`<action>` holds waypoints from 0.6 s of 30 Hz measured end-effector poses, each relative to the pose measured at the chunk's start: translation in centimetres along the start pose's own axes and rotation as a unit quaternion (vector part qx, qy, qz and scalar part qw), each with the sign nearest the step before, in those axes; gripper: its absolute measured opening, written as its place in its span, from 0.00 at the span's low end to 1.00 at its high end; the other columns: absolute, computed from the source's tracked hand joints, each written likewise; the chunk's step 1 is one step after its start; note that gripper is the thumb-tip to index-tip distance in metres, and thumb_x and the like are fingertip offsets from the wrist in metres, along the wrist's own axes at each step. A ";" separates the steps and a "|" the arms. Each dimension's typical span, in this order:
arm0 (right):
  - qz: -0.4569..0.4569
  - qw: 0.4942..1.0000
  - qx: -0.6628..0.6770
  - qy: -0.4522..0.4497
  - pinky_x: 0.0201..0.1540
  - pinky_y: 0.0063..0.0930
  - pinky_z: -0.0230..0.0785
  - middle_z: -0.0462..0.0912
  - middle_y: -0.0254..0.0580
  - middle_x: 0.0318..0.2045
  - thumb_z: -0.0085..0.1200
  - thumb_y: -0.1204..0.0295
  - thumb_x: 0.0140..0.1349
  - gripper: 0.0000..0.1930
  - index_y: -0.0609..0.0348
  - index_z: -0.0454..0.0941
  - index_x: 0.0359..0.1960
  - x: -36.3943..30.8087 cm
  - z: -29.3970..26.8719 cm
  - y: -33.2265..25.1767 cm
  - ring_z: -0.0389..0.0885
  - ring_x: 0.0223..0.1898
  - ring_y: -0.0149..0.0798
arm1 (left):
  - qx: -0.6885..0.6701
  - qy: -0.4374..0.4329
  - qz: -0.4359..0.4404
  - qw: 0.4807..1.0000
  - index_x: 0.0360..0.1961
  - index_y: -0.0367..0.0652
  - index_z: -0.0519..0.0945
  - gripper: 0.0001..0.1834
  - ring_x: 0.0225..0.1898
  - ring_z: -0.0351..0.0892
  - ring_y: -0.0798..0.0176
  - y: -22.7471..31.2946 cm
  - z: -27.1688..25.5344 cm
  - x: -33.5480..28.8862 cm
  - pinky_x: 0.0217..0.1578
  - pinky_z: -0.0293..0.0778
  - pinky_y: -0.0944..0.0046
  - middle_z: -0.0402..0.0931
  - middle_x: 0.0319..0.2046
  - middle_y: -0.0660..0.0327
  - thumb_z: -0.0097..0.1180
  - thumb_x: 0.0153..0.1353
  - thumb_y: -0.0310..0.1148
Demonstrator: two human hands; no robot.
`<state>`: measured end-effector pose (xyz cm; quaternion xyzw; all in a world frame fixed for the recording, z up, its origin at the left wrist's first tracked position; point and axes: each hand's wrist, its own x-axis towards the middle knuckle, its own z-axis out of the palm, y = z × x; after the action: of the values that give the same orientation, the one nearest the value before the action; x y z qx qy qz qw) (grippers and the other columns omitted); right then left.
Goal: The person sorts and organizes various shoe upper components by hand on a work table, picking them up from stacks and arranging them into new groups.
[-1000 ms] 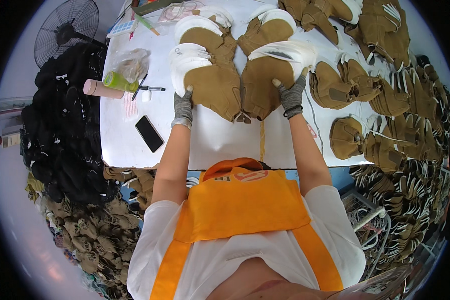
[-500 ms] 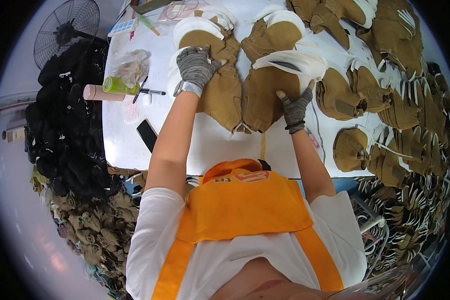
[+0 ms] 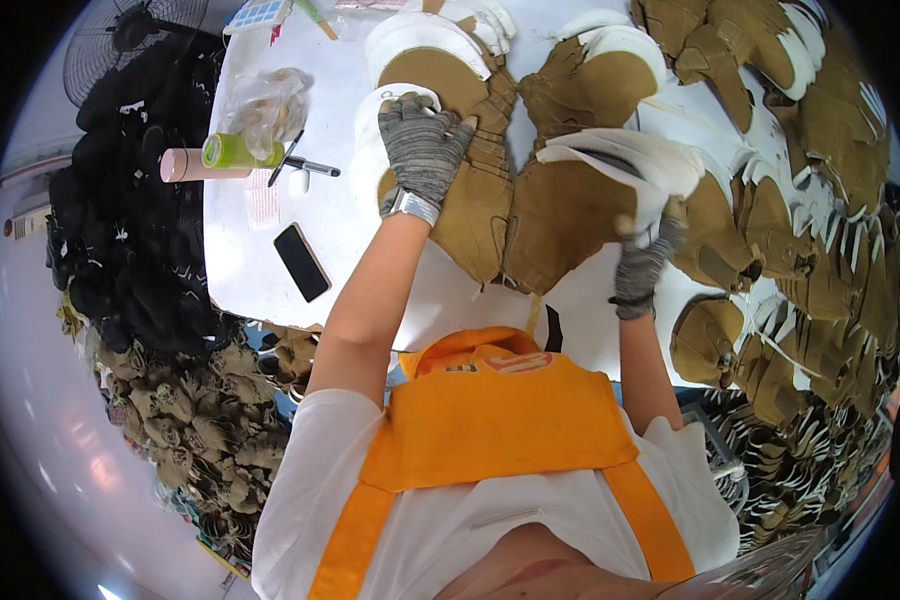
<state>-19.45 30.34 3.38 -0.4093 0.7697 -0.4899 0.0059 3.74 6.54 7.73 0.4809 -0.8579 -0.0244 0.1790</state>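
Observation:
My left hand [image 3: 422,155], in a grey knit glove, lies with fingers spread over a row of overlapping brown shoe uppers [image 3: 470,235] with white padded edges. To its right is another stack of brown shoe uppers [image 3: 562,222], its white linings [image 3: 660,165] fanned out toward the right. My right hand [image 3: 648,265], also gloved, is at the lower right edge of that stack, by the white linings. Motion smears its fingers and thumb, so its hold on the linings cannot be made out. The lower ends of both stacks meet near the table's front.
Several more brown uppers [image 3: 710,235] cover the table's right side. On the left lie a phone [image 3: 301,262], a pink bottle [image 3: 185,165], a green roll [image 3: 232,151], pens [image 3: 310,166] and a plastic bag [image 3: 270,100]. Black uppers [image 3: 135,210] are heaped beside the table.
My right hand has moved a little right and nearer, from the brown face of the stack toward its white linings. My left hand stays on its row. The whole view has shifted slightly.

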 end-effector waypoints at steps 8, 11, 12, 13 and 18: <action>0.018 0.929 0.204 -0.307 0.45 0.30 0.71 0.78 0.41 0.35 0.56 0.69 0.60 0.10 0.58 0.78 0.41 12.7 7.2 -14.7 0.78 0.37 0.40 | -0.038 0.063 -0.001 0.997 0.32 0.47 0.87 0.17 0.53 0.66 0.49 -0.7 1.8 -0.4 0.62 0.50 0.45 0.76 0.41 0.53 0.59 0.55 0.49; -0.190 0.897 0.126 -0.380 0.47 0.28 0.70 0.80 0.40 0.42 0.55 0.66 0.61 0.11 0.58 0.77 0.42 15.3 17.2 -11.7 0.79 0.42 0.37 | -0.027 0.040 0.000 0.999 0.34 0.48 0.87 0.17 0.53 0.66 0.49 -0.4 1.3 0.0 0.62 0.49 0.45 0.76 0.41 0.53 0.58 0.56 0.49; -0.199 0.889 0.129 -0.392 0.47 0.28 0.71 0.80 0.42 0.41 0.56 0.66 0.60 0.12 0.57 0.78 0.42 15.9 19.4 -11.9 0.79 0.42 0.38 | -0.027 0.035 0.001 0.999 0.34 0.48 0.86 0.17 0.53 0.66 0.49 -0.4 1.3 0.1 0.63 0.49 0.44 0.76 0.41 0.52 0.57 0.56 0.49; -0.164 0.884 0.074 -0.432 0.47 0.29 0.71 0.81 0.42 0.39 0.57 0.65 0.59 0.12 0.57 0.78 0.41 16.1 21.4 -11.7 0.79 0.41 0.38 | -0.017 0.035 -0.003 0.999 0.34 0.48 0.86 0.17 0.53 0.67 0.49 -0.6 1.6 0.1 0.63 0.49 0.44 0.76 0.41 0.52 0.57 0.56 0.49; -0.196 0.862 -0.043 -0.465 0.45 0.33 0.72 0.82 0.40 0.32 0.61 0.65 0.56 0.11 0.56 0.79 0.36 15.8 26.4 -8.4 0.80 0.36 0.38 | 0.001 0.027 -0.007 1.000 0.33 0.47 0.86 0.17 0.51 0.68 0.49 -0.8 2.2 0.2 0.62 0.50 0.44 0.76 0.41 0.52 0.58 0.56 0.48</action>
<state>-13.90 -1.04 2.17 -0.7321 0.6017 -0.2002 0.2488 3.60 5.70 5.57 0.4878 -0.8494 -0.0121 0.2011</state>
